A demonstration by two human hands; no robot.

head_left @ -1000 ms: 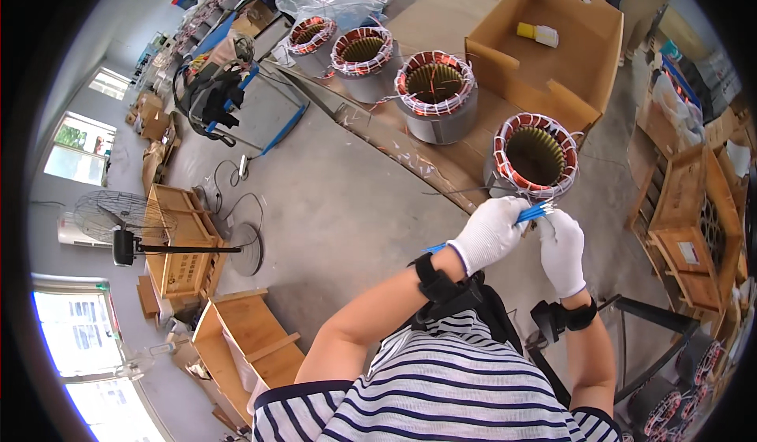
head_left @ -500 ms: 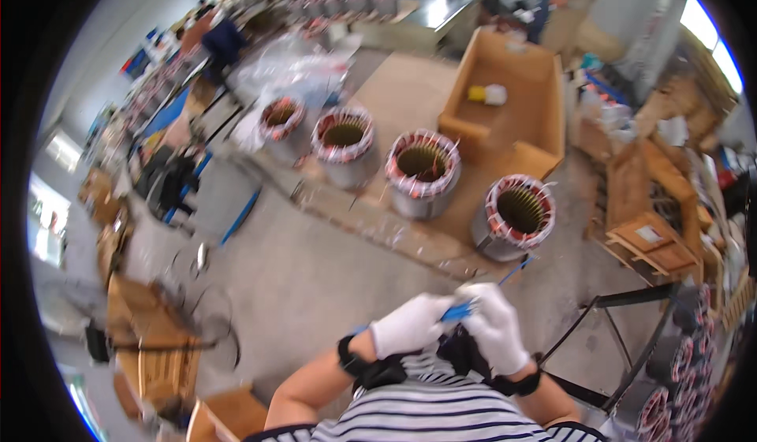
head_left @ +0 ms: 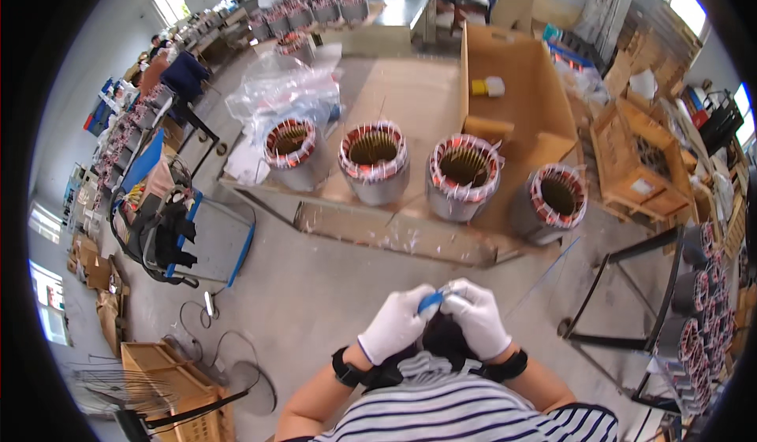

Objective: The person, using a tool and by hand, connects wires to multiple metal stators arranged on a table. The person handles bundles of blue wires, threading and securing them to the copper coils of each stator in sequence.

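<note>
My left hand (head_left: 398, 324), in a white glove, is closed on a small blue piece (head_left: 430, 302) in front of my chest. Its exact kind is hard to make out. Against the end of that piece, my gloved right hand (head_left: 475, 316) has its fingers pinched together; what lies between them is hidden. Beyond my hands, four motor stators stand in a row on a low table: one at left (head_left: 296, 170), a second (head_left: 374, 175), a third (head_left: 461, 193) and one at right (head_left: 544, 217). Each has a grey body and red-and-white laced windings around its top.
An open cardboard box (head_left: 520, 79) with a yellow-and-white item (head_left: 487, 87) sits on the table (head_left: 394, 87), near clear plastic sheeting (head_left: 288, 87). A blue-edged cart (head_left: 209, 241) stands left. A black-framed rack (head_left: 623, 339) with several stators is right; a wooden crate (head_left: 643, 158) stands behind.
The view has turned, so the table and stators appear shifted right. My hands, still together at the blue piece, sit slightly further left in the picture, and less blue shows between them.
</note>
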